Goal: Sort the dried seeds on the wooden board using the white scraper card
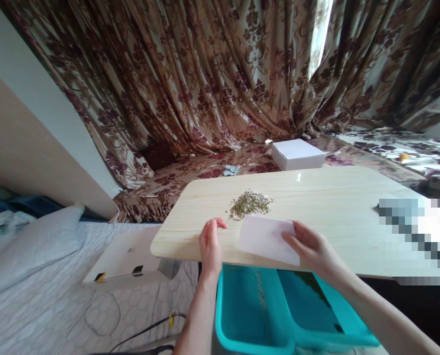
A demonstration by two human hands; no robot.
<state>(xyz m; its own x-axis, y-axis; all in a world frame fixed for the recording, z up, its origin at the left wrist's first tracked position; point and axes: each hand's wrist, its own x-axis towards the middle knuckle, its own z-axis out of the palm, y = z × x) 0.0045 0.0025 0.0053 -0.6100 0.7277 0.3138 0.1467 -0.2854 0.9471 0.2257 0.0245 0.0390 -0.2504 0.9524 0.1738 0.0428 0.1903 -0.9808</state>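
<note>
1. Table (338, 197): pale wood-grain top, rounded corners. Loose heap of small green and greyish bits (250, 203) directly on it, stray bits round its edge.
2. Ledge (205, 170) behind table: floral cover. White box (297, 154) on it, close to the table's far edge; small light-blue cloth-like item (231, 170) left of box.
3. Bed (57, 268), left: quilted pale cover. Pillow (46, 241), large whitish carton (127, 254) and thin pale cable (101, 315) on it.

- Left grip (210, 246) is held open, fingers (221, 224) curved inward.
- Right grip (311, 245) is closed, thumb (292, 240) pressed toward fingers (302, 229).
- Both forearms (198, 308) are extended forward, bared.
</note>
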